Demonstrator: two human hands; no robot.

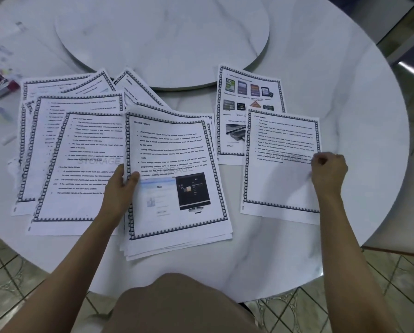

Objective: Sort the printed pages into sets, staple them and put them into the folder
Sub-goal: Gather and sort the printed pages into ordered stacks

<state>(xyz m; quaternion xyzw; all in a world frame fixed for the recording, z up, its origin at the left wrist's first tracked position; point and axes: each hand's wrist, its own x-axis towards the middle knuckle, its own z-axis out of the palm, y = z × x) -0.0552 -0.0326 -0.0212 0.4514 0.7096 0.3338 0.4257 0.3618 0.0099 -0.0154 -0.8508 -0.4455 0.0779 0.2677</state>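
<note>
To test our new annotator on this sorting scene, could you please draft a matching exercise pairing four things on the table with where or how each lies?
1. Cloud Storage stack
2. Flash Memory page
3. memory-card picture page
4. red box

a. near the table's far left edge
b. held at its left edge by the left hand
c. partly under another page, untouched
d. pinched at its right edge by the right hand

Pairs: 1-b, 2-d, 3-c, 4-a.
</note>
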